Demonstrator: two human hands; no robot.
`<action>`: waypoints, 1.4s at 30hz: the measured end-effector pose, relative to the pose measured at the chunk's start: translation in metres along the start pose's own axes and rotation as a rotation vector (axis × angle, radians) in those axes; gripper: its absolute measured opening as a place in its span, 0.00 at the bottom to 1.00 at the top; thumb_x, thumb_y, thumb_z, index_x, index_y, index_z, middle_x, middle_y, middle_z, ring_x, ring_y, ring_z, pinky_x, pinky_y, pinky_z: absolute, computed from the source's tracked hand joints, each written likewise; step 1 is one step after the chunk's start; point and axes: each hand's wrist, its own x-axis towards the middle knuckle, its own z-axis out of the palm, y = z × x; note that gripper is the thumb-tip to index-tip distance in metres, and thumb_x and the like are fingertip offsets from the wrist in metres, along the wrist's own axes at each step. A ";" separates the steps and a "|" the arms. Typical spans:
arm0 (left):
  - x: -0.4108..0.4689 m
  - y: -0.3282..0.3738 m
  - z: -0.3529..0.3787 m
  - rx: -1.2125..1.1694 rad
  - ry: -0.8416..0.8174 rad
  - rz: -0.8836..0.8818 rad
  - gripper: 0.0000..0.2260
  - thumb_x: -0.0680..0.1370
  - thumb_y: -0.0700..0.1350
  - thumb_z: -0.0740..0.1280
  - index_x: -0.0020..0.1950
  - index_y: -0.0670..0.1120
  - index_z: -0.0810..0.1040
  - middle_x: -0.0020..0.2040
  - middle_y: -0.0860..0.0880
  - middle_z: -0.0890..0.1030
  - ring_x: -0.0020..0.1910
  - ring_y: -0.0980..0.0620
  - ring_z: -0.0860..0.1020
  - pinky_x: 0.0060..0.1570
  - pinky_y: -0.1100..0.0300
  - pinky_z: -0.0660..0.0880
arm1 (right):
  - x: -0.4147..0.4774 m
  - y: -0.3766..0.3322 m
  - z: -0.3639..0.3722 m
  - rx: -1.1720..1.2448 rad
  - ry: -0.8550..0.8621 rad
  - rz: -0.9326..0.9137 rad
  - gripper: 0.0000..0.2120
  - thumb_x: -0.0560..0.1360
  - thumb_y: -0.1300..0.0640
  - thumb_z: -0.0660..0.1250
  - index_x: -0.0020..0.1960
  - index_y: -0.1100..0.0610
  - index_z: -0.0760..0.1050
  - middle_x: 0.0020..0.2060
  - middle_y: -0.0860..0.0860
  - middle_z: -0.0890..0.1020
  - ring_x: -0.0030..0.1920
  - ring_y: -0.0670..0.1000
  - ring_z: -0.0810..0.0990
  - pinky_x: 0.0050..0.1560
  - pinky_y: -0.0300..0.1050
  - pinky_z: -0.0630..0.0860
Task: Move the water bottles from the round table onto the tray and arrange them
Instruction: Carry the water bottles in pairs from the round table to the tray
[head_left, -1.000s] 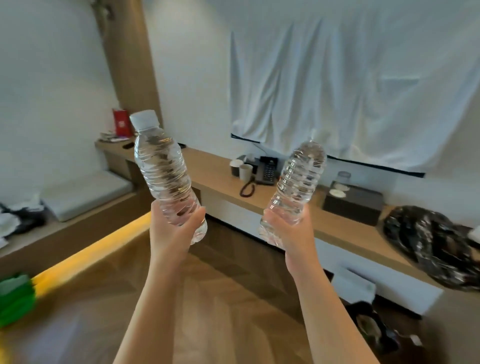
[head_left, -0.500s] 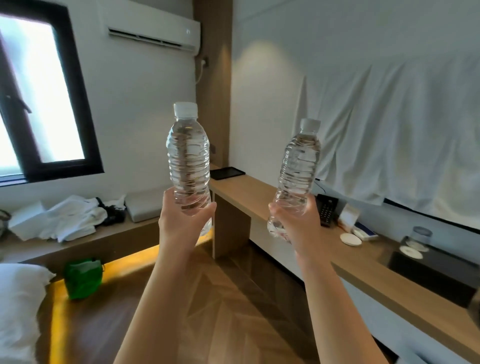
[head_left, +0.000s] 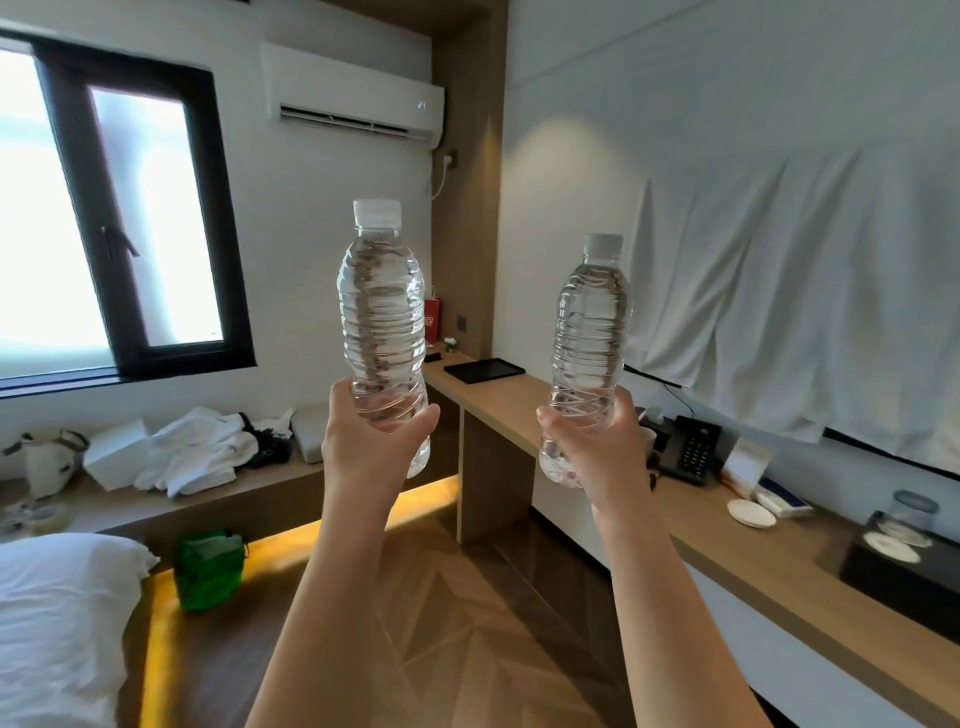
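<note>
The left hand is gripping the lower part of one water bottle, fingers and thumb curled round it. The right hand is clamping the lower part of a second bottle the same way. Both bottles are being held upright in the air at about the same height, apart from each other, with nothing under them. Each is wearing a white cap and is looking full of clear water nearly to the neck.

Low and far to the right of the right hand, a glass jar is standing on a black box. What the jar is holding is too blurred to tell, and the box is being cut off by the picture's edge. Below and to the left of the left hand, a green bag is sitting on the floor, its contents not showing.

Just right of the right hand, a black phone is lying on the long desk, and a pale cup is mostly hiding behind that hand. Between the two hands and farther off, a flat black panel is lying on the desk; whether it is a tray I cannot tell. Above the right hand, a white sheet is covering something dark.
</note>
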 end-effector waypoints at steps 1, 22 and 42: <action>0.001 0.000 -0.002 0.003 0.002 0.001 0.33 0.66 0.50 0.78 0.67 0.53 0.66 0.55 0.53 0.76 0.53 0.50 0.76 0.51 0.53 0.74 | 0.000 -0.001 0.003 0.002 0.000 -0.004 0.28 0.68 0.51 0.77 0.64 0.48 0.70 0.54 0.47 0.82 0.54 0.48 0.81 0.55 0.46 0.78; 0.039 -0.051 -0.020 0.013 -0.002 -0.043 0.33 0.65 0.50 0.79 0.66 0.53 0.68 0.54 0.53 0.78 0.49 0.58 0.77 0.41 0.64 0.70 | 0.007 0.038 0.057 0.045 -0.004 -0.014 0.29 0.66 0.52 0.78 0.63 0.47 0.70 0.54 0.46 0.81 0.53 0.45 0.82 0.56 0.48 0.80; 0.196 -0.145 0.108 0.041 0.051 -0.039 0.30 0.65 0.48 0.78 0.64 0.53 0.70 0.52 0.54 0.79 0.47 0.59 0.79 0.38 0.70 0.70 | 0.204 0.160 0.116 -0.022 0.048 -0.060 0.28 0.68 0.51 0.78 0.63 0.48 0.69 0.49 0.39 0.78 0.47 0.35 0.80 0.37 0.22 0.72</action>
